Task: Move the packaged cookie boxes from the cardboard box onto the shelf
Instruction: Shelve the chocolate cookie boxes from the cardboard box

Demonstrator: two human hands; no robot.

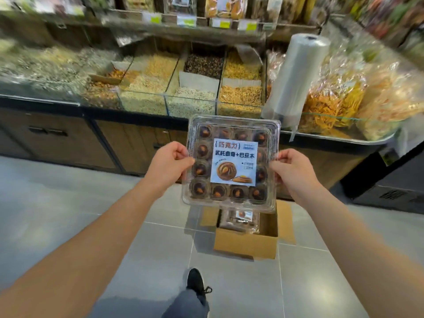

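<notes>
Where cookie box [231, 164] overlaps, cardboard box [246, 244] half hidden

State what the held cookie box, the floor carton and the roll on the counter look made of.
Cookie box: clear, glossy rigid plastic, likely; cookies show through. Its label: printed paper, apparently. Carton: brown matte cardboard with folded flaps. Roll: thin, translucent plastic film, probably bags.
</notes>
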